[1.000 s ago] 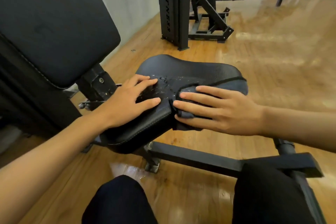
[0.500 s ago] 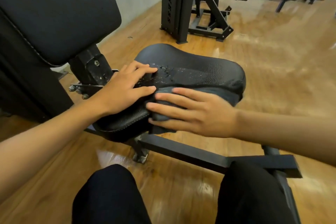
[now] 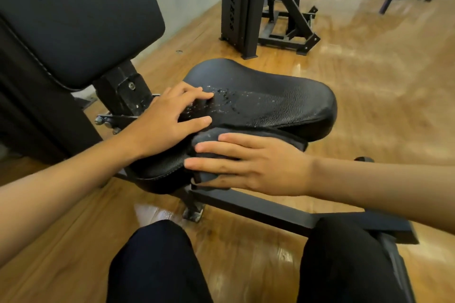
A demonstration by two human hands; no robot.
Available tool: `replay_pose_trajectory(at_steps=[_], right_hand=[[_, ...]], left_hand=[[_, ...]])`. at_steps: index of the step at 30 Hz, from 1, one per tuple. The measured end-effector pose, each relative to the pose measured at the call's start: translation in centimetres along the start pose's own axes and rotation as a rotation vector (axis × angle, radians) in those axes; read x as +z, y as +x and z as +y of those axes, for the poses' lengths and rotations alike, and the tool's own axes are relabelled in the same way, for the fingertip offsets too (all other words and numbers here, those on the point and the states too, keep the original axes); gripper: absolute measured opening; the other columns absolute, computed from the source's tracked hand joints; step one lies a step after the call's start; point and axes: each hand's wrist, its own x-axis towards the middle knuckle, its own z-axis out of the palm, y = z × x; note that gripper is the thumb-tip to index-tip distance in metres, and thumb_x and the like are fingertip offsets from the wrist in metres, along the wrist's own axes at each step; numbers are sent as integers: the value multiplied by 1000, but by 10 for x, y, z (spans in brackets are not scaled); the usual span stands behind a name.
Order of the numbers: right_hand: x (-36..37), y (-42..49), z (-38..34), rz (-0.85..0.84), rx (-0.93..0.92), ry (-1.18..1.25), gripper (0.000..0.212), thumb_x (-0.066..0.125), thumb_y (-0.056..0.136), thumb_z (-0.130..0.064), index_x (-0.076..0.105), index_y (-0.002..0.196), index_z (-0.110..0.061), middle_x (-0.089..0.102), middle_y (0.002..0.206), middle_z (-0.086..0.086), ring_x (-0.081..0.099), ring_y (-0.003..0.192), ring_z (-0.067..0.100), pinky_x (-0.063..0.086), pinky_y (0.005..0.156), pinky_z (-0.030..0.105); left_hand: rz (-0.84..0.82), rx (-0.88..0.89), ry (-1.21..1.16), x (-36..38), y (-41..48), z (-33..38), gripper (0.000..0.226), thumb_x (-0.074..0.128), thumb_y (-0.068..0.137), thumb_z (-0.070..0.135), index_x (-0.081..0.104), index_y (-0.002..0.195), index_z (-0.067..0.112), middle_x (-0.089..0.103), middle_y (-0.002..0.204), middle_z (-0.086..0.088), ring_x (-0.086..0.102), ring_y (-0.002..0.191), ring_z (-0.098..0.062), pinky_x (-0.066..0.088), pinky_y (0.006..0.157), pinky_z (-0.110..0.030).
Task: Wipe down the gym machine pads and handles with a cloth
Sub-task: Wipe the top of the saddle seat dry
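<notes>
A black padded seat (image 3: 275, 103) of the gym machine lies in the middle, with water droplets on its near left part. My left hand (image 3: 167, 123) rests flat on the seat's left end, fingers straight and spread. My right hand (image 3: 251, 165) presses a dark cloth (image 3: 293, 140) against the seat's near side edge with straight fingers. Most of the cloth is hidden under that hand. The black back pad (image 3: 73, 15) stands at the upper left.
A black steel frame bar (image 3: 258, 209) runs under the seat toward my knees (image 3: 157, 265). Another black machine (image 3: 243, 2) stands behind on the wooden floor (image 3: 381, 81), with more benches at the far right.
My right hand and the cloth have slid left and down from the seat's top onto its near side edge. The left hand has stayed on the left end.
</notes>
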Motion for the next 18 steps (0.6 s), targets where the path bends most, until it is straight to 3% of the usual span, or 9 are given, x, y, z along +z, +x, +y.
replay_pose_trajectory(at_steps=[6, 10, 13, 15, 18], right_hand=[[-28, -119, 47, -226, -74, -295, 60, 31, 105, -4, 15, 162, -9, -3, 172, 9, -1, 158, 23, -7, 128, 41], [-11, -49, 20, -110, -15, -188, 49, 29, 112, -13, 23, 161, -11, 15, 170, 6, 14, 157, 24, 5, 129, 41], [5, 32, -14, 27, -117, -51, 44, 27, 114, -15, 31, 157, -10, 27, 166, 1, 27, 153, 19, 15, 128, 38], [4, 43, -13, 27, -180, -45, 45, 20, 113, -11, 30, 157, -9, 25, 166, 2, 28, 153, 19, 12, 128, 39], [-6, 6, 14, -54, -193, -89, 47, 26, 111, -10, 25, 158, -6, 22, 167, 6, 21, 154, 24, 9, 129, 42]], left_hand=[[2, -30, -3, -2, 2, 3, 71, 44, 82, 73, 54, 143, 37, 49, 138, 7, 42, 136, -15, 30, 117, -53], [-1, -31, 7, -2, 2, 2, 73, 43, 82, 74, 55, 143, 35, 49, 139, 6, 41, 140, -15, 30, 117, -54], [-15, -24, -9, -2, 1, 0, 72, 45, 83, 73, 56, 142, 33, 50, 139, 4, 42, 142, -15, 30, 119, -53], [-31, -27, -39, -3, 1, -1, 73, 46, 83, 72, 57, 142, 32, 50, 139, 2, 42, 142, -15, 31, 120, -49], [-39, -47, -57, -6, 0, -1, 75, 45, 81, 73, 58, 142, 32, 50, 140, 3, 42, 141, -15, 31, 120, -45]])
